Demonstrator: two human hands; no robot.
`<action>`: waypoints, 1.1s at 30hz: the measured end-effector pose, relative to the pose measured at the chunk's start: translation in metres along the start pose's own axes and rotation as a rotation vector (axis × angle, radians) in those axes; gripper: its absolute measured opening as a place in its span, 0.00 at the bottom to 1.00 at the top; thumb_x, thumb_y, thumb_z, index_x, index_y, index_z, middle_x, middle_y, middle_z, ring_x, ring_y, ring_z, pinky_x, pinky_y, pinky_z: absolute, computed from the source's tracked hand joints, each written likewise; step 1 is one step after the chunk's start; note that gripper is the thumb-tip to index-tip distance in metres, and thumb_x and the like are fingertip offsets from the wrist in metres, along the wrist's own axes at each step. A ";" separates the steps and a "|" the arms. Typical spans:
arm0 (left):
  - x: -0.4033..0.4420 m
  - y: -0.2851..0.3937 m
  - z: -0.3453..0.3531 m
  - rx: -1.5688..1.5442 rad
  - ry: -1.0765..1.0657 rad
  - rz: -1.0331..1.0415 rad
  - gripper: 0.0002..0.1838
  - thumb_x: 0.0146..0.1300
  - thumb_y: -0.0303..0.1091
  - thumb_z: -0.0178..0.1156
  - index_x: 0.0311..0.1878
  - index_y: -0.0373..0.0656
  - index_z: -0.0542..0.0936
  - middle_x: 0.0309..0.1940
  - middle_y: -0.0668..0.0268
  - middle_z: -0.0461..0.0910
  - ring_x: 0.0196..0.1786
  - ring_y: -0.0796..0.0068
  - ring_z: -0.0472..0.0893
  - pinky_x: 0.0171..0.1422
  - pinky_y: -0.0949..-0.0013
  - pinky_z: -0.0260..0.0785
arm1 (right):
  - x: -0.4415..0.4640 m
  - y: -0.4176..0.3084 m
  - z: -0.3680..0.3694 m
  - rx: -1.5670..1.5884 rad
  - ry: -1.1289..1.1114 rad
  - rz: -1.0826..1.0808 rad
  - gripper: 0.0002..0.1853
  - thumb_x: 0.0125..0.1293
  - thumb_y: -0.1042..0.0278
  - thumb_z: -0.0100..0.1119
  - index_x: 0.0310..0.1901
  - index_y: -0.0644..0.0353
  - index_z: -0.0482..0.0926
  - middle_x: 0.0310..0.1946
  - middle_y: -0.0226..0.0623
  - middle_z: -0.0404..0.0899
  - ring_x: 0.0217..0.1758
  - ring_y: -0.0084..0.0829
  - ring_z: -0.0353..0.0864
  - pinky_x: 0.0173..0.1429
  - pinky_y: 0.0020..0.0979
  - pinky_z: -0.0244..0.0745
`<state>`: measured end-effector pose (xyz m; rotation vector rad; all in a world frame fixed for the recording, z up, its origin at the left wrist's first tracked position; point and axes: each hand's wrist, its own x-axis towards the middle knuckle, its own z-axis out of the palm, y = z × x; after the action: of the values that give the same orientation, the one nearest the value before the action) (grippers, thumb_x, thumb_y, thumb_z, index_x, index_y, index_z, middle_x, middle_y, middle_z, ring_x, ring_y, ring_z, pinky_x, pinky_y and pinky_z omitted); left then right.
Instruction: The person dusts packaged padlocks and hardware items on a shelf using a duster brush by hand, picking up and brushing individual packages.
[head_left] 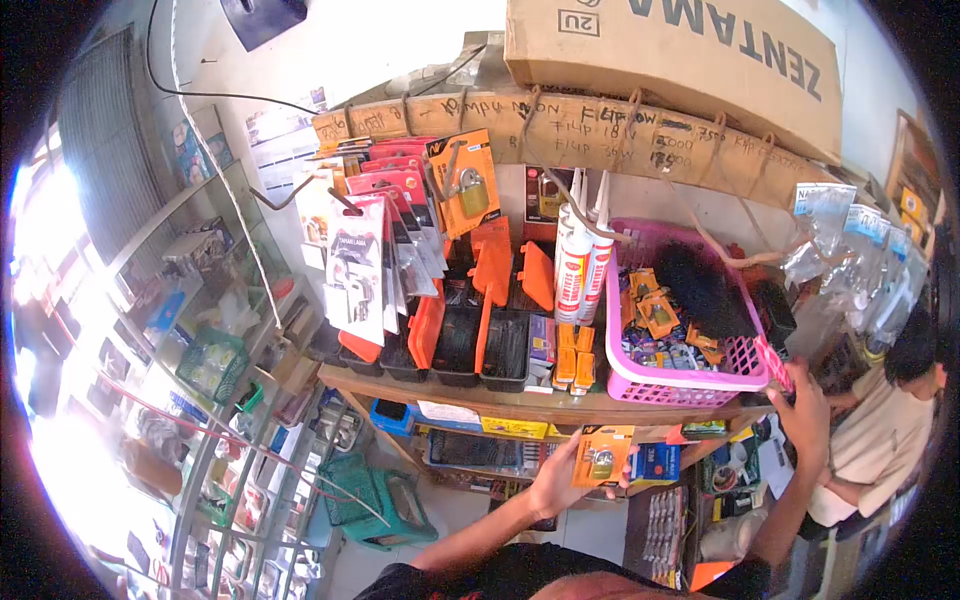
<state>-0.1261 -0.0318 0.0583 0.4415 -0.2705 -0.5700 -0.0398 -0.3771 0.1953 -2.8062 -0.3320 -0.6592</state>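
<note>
In my left hand [556,484] is a carded padlock [602,456], an orange blister pack with a brass-coloured lock, held upright below the shelf edge. My right hand [803,412] is closed around the pink handle of a duster [690,290], whose black fluffy head lies over a pink plastic basket [672,388]. Small orange packs [656,314] and other little packets fill that basket. Above it all, a similar carded padlock [468,188] hangs from a hook on the wooden board.
Blister packs [356,265] hang left, above black bins [455,345] with orange flaps. Silicone sealant tubes [572,262] stand beside the basket. A large cardboard box [680,70] sits on top. A green stool [385,500] stands on the floor at left; another person [880,430] is at right.
</note>
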 end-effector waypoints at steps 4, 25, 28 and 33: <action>-0.002 0.008 -0.004 -0.003 0.063 0.045 0.39 0.72 0.64 0.30 0.65 0.37 0.67 0.49 0.59 0.77 0.52 0.63 0.78 0.50 0.61 0.71 | 0.009 -0.016 0.004 0.026 -0.002 0.093 0.17 0.61 0.59 0.64 0.46 0.57 0.72 0.33 0.49 0.80 0.38 0.55 0.80 0.42 0.48 0.72; -0.095 0.054 -0.060 -0.188 0.167 0.123 0.41 0.68 0.67 0.37 0.65 0.35 0.65 0.53 0.48 0.75 0.54 0.51 0.76 0.56 0.49 0.67 | -0.056 -0.060 0.056 0.998 0.065 0.444 0.22 0.70 0.44 0.53 0.36 0.58 0.76 0.19 0.27 0.69 0.19 0.18 0.66 0.23 0.26 0.60; -0.111 0.071 -0.061 -0.201 0.124 0.137 0.44 0.66 0.70 0.37 0.63 0.35 0.67 0.52 0.48 0.75 0.54 0.51 0.77 0.57 0.50 0.67 | -0.110 -0.094 0.084 1.119 -0.096 0.540 0.17 0.72 0.49 0.51 0.44 0.56 0.73 0.20 0.26 0.71 0.19 0.17 0.66 0.23 0.22 0.60; -0.116 0.102 -0.072 -0.173 0.213 0.036 0.45 0.65 0.73 0.31 0.61 0.38 0.70 0.51 0.49 0.77 0.52 0.51 0.78 0.57 0.51 0.67 | -0.162 -0.163 0.131 1.330 -0.358 0.595 0.12 0.67 0.69 0.57 0.50 0.57 0.72 0.21 0.30 0.73 0.19 0.22 0.72 0.21 0.24 0.64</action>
<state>-0.1465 0.1347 0.0291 0.3255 -0.0249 -0.5024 -0.1721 -0.2128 0.0363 -1.5471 0.0463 0.2047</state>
